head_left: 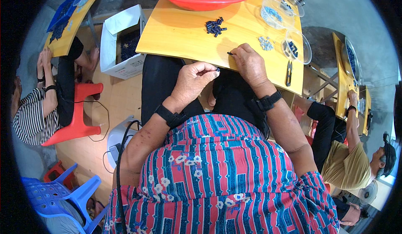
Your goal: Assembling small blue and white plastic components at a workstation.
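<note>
Just off the near table edge, my left hand [190, 82] pinches a small dark piece [217, 69] between thumb and forefinger. At the table edge, my right hand [250, 65] holds a small black cylindrical piece [230, 53] in its fingertips. Farther in on the yellow wooden table [176, 33] lies a loose pile of short black cylindrical pieces [215, 27]. Right of my right hand is a scatter of tiny silvery parts [265, 43]. A clear round tub [307, 52] beside it holds several black pieces. Black-handled snips [289, 74] lie near the right table edge.
A red basin [201, 5] full of black pieces stands at the far edge. Another clear tub [272, 17] holds silvery parts. A white box [113, 41] is on the floor at left. People sit at other tables on both sides; a blue chair [63, 196] stands behind left.
</note>
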Tool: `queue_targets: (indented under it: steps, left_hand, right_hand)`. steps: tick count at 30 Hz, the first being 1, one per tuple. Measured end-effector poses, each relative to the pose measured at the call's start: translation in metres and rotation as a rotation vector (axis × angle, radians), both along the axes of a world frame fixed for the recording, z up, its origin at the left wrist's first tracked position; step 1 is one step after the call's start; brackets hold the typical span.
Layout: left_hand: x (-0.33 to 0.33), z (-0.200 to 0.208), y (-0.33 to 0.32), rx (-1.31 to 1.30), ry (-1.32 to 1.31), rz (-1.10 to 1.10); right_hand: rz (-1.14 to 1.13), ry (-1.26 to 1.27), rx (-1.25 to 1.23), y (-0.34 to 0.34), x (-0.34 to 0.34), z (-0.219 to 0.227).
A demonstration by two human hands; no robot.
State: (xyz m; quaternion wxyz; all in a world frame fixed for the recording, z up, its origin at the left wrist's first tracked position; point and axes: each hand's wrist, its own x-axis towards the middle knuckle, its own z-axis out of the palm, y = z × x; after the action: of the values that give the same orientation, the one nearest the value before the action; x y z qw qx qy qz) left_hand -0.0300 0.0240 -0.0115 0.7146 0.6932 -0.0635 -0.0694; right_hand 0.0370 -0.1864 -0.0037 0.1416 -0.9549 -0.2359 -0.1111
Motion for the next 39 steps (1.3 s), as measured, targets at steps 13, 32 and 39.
queue_targets:
  steps: [13, 32, 39]
  left_hand:
    - [0.007, -0.007, -0.001, -0.052, -0.091, 0.05]
    - [0.001, 0.011, 0.004, 0.168, -0.156, -0.078]
    - [0.0, 0.013, 0.004, 0.064, -0.107, -0.072]
  right_hand:
    - [0.119, 0.125, 0.152, 0.007, -0.012, 0.01]
    - [0.248, 0.488, 0.308, 0.023, -0.031, 0.041]
    - [0.297, 0.468, 0.368, 0.021, -0.032, 0.043]
